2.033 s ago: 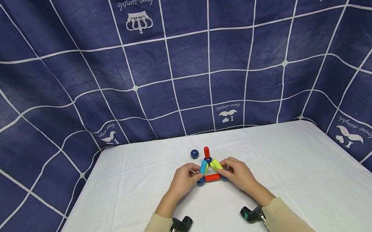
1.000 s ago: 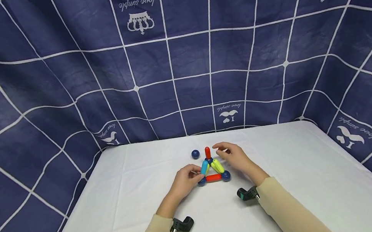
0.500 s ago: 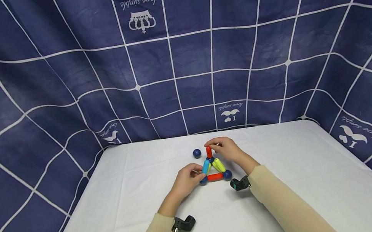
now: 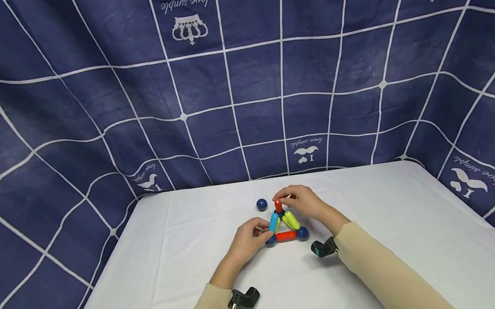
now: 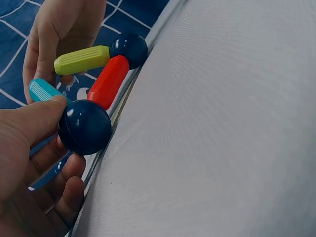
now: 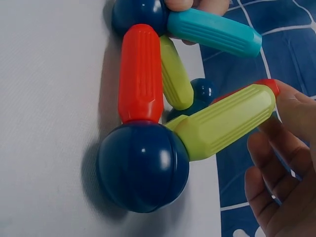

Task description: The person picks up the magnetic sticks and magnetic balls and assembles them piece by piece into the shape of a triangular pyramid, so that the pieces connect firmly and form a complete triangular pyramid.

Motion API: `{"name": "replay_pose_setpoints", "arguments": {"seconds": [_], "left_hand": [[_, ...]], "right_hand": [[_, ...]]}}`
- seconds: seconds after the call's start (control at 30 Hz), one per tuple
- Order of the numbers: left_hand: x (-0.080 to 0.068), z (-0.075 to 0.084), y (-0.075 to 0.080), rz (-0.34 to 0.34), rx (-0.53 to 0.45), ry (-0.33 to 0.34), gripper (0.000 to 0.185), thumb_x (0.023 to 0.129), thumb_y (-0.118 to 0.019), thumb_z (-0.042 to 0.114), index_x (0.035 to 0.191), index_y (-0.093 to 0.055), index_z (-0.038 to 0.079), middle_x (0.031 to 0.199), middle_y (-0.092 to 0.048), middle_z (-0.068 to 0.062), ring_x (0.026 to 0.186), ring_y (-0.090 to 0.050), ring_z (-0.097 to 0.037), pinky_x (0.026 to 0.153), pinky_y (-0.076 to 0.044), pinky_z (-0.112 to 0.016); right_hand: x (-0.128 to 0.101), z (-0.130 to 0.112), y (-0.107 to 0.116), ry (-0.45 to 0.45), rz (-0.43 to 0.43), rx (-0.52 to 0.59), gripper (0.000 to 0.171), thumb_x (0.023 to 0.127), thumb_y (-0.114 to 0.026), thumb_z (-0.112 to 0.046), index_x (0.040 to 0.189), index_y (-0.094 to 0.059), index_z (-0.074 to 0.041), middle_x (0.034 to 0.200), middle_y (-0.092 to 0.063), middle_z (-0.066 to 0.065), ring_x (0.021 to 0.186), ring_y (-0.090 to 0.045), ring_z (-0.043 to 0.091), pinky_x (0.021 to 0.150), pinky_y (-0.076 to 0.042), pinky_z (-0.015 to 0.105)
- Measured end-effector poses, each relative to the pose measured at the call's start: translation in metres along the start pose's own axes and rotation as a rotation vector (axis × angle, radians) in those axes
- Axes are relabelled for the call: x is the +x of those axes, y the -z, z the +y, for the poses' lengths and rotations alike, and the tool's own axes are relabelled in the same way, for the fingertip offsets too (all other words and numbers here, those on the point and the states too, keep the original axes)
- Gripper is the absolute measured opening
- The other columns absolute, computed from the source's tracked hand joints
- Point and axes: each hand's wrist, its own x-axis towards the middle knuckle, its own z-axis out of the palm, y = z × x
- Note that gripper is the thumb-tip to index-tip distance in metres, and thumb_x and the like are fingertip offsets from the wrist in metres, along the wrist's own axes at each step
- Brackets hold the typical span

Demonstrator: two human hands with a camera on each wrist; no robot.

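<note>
A triangle of chunky magnetic rods and dark blue balls lies on the white table. Its near side is a red rod (image 4: 286,236) between a left ball (image 5: 85,127) and a right ball (image 6: 143,168). My left hand (image 4: 246,239) pinches the light blue rod (image 4: 274,222), which slants up from the left ball. At the back corner my right hand (image 4: 303,200) pinches the top of another red rod (image 4: 278,206), standing on the back ball. From the right ball rises a yellow-green rod (image 6: 227,121) that neither hand holds. Further yellow-green rods in the base are partly hidden.
A loose dark blue ball (image 4: 261,205) lies behind the triangle, left of the right fingertips. White cloth covers the table (image 4: 184,244). A navy checked curtain (image 4: 202,88) stands along the back and both sides.
My right hand has left the front right yellow-green rod, moved to the back and taken the standing red rod, whose top now sits slightly lower. My left hand keeps its pinch.
</note>
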Motion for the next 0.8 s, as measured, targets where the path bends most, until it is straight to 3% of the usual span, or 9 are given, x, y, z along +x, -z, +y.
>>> {"name": "replay_pose_setpoints", "arguments": {"seconds": [0.23,0.47,0.8], "left_hand": [[0.0,-0.001,0.0,-0.002,0.002,0.016,0.017,0.092,-0.073,0.021,0.107,-0.069,0.013,0.101,-0.07,-0.002,0.082,-0.059,-0.009,0.071,-0.049,-0.021],[0.001,0.0,0.0,0.0,0.005,0.019,0.017,0.092,-0.073,0.021,0.106,-0.07,0.014,0.101,-0.07,-0.001,0.083,-0.059,-0.009,0.072,-0.049,-0.021],[0.0,-0.001,0.001,-0.003,-0.011,0.018,0.016,0.092,-0.073,0.022,0.106,-0.069,0.014,0.102,-0.07,-0.001,0.083,-0.059,-0.01,0.072,-0.049,-0.021]], "right_hand": [[-0.005,0.0,0.0,-0.023,-0.017,0.014,0.017,0.098,-0.064,-0.02,0.11,-0.075,-0.025,0.111,-0.071,-0.002,0.088,-0.055,0.017,0.077,-0.05,0.027],[-0.01,0.0,0.001,0.011,-0.019,-0.01,0.017,0.097,-0.066,-0.02,0.109,-0.076,-0.025,0.114,-0.071,-0.003,0.093,-0.057,0.016,0.084,-0.05,0.03],[-0.013,0.0,0.0,0.014,-0.031,0.008,0.016,0.097,-0.065,-0.018,0.108,-0.076,-0.025,0.113,-0.071,-0.003,0.091,-0.057,0.015,0.082,-0.05,0.03]]}}
